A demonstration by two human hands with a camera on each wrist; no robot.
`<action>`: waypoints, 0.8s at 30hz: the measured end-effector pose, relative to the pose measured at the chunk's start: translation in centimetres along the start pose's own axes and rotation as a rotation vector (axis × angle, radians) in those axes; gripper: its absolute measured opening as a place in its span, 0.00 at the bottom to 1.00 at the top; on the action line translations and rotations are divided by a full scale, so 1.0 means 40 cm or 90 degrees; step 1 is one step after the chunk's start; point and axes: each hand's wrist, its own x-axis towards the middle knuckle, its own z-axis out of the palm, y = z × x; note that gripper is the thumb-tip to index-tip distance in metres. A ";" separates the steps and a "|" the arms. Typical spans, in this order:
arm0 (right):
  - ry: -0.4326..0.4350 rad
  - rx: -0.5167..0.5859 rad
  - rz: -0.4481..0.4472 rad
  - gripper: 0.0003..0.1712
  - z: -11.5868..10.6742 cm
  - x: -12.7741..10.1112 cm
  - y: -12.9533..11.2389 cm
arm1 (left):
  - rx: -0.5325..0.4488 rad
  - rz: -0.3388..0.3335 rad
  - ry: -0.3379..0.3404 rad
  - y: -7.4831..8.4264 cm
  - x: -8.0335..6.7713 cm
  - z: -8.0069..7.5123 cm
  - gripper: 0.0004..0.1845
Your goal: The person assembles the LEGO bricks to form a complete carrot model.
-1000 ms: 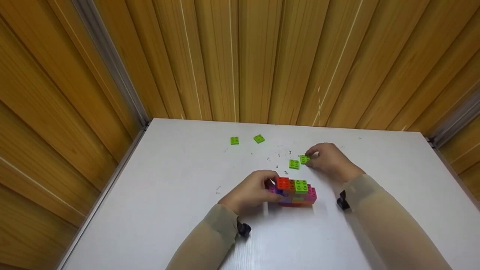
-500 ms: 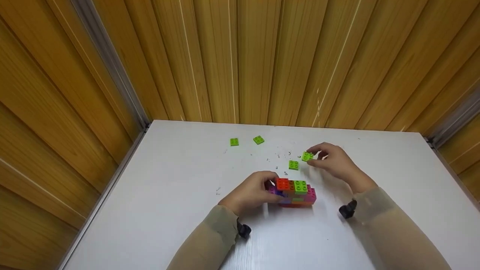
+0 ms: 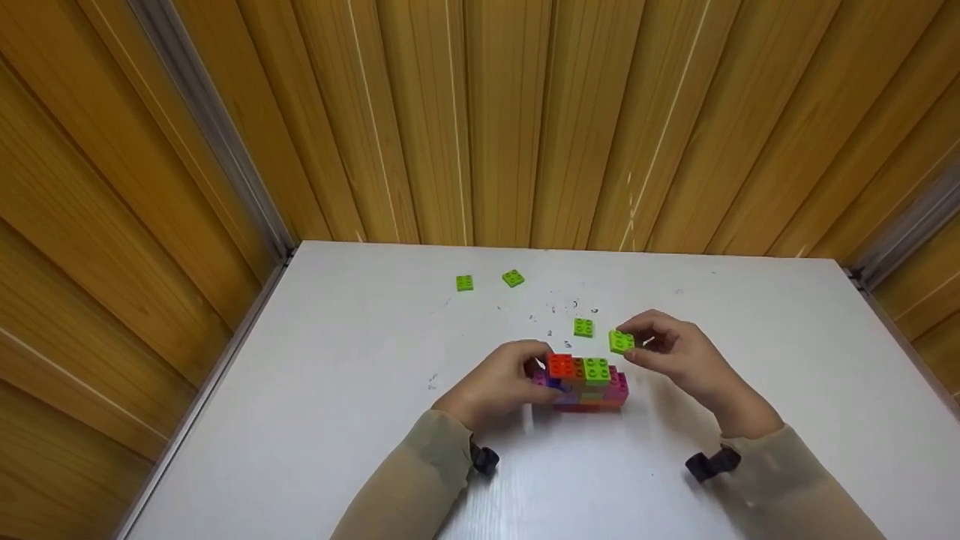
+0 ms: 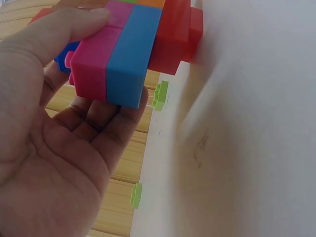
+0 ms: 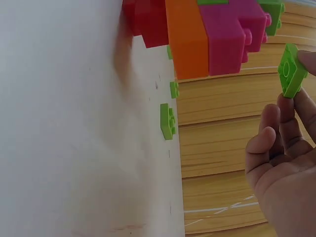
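My left hand (image 3: 499, 382) grips the left end of a block build (image 3: 589, 390) made of toy bricks. In the left wrist view, thumb and fingers close round its pink brick (image 4: 91, 69) and blue brick (image 4: 131, 59). A red brick and a green brick top the build in the head view. Up and to the right of it, my right hand (image 3: 679, 360) pinches a flat green brick (image 3: 622, 342) between thumb and fingertips. The right wrist view shows that green brick (image 5: 291, 70) raised, its hollow underside visible, apart from the build's orange brick (image 5: 186, 39).
One loose flat green brick (image 3: 583, 328) lies just behind the build. Farther back on the white table (image 3: 360, 337) are two more, a green brick (image 3: 465, 283) and a tilted green brick (image 3: 513, 278). Wood-look panels (image 3: 502, 127) rise behind the table's far edge.
My right hand has lifted the flat green brick from beside another one and brought it nearer, to the upper right of the build. The left hand keeps its hold on the build.
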 end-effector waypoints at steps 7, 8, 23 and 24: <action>-0.037 0.050 -0.050 0.18 0.014 -0.014 -0.013 | -0.015 0.009 0.004 -0.003 0.000 -0.002 0.16; -0.045 0.060 -0.052 0.18 0.016 -0.015 -0.013 | -0.017 0.011 0.003 -0.003 -0.001 -0.002 0.16; -0.067 -0.110 -0.036 0.19 0.029 -0.037 -0.041 | -0.017 0.011 -0.003 -0.009 0.001 0.001 0.16; -0.069 -0.119 -0.043 0.19 0.029 -0.038 -0.043 | -0.016 0.012 -0.003 -0.009 0.001 0.001 0.16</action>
